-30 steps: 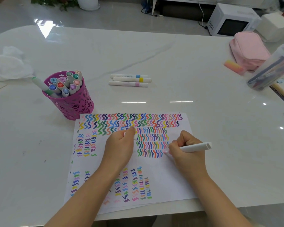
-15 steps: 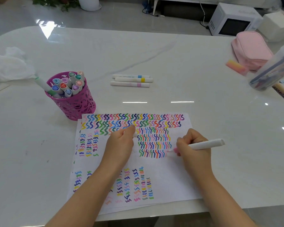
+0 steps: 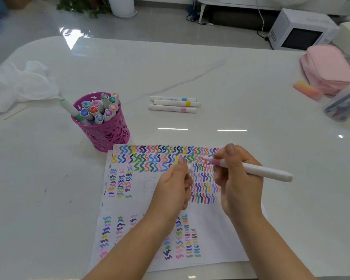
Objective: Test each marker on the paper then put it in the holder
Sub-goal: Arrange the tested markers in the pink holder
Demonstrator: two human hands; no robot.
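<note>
A white paper [image 3: 141, 201] covered in rows of coloured squiggles lies at the table's near edge. My right hand [image 3: 238, 178] grips a white marker [image 3: 257, 169] with a pink band, lifted off the sheet, its pink tip pointing left. My left hand [image 3: 172, 188] pinches a small white cap [image 3: 189, 168] just left of that tip. A magenta cut-out holder [image 3: 107, 132] stands left of the paper's top corner, holding several markers. Three white markers [image 3: 174, 104] lie side by side further back.
A crumpled white cloth [image 3: 18, 83] lies at far left. At the right are a pink pouch [image 3: 327, 69], a pink-orange eraser [image 3: 306, 90] and a clear tub of pens [image 3: 343, 104]. A white microwave [image 3: 299, 31] stands on the floor beyond the table.
My right hand has lifted the marker off the paper and swung its tip up and left. My left hand has risen with the cap towards the tip.
</note>
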